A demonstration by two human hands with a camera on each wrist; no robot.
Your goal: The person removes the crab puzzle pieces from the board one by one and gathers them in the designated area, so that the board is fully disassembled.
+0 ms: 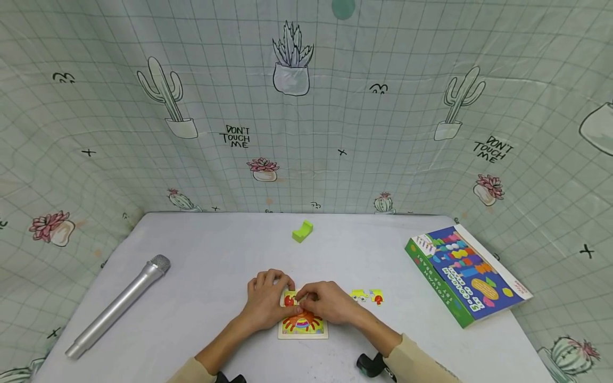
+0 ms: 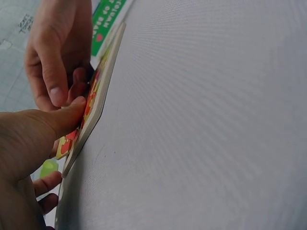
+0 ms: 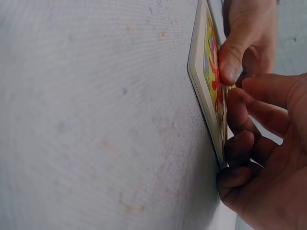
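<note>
A wooden jigsaw puzzle with an orange crab-like picture lies flat on the table in front of me. My left hand grips its left side, thumb pressed on the picture and fingers round the far left edge. Over the upper right part of the board, my right hand has its thumb and forefinger together at a small yellow puzzle piece, mostly hidden by the fingertips. Near the far left corner, a red and yellow piece sits slightly raised. Two loose pieces lie to the right of the right hand.
A silver microphone lies at the left. The blue and green toy box stands at the right, and a green curved block lies farther back. A black object shows beside the right sleeve. Printed cloth hangs behind the table.
</note>
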